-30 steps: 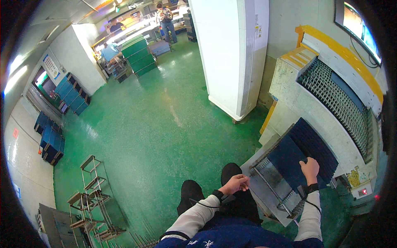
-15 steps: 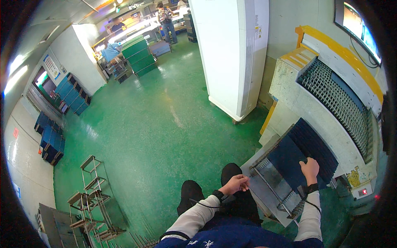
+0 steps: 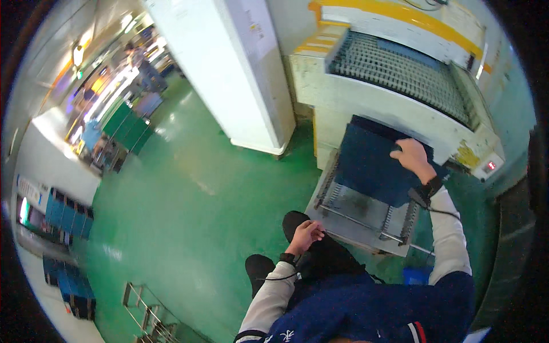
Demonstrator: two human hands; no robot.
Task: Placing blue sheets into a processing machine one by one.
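Note:
A stack of dark blue boards [image 3: 366, 163] stands leaning in a slotted metal rack [image 3: 366, 220] in front of me to the right. My right hand [image 3: 413, 155] is on the upper right of the boards, its fingers curled and closed on a board; the fingertips are partly hidden. My left hand [image 3: 307, 233] is held over my knee, apart from the rack. Its fingers are drawn together, and whatever they may hold is too small to make out. Both wrists wear dark bands with cords.
Behind the rack stands a white machine [image 3: 394, 94] with yellow edging and a ridged conveyor [image 3: 400, 68]. A tall white cabinet [image 3: 229, 74] is left of it. Blue crates [image 3: 68, 214] line the left wall; a metal frame [image 3: 146, 311] stands lower left. People work at far benches.
My view has turned to the right, so the rack and machine sit further left. My right hand has moved up the boards, toward their far edge. My left hand stays over my knee.

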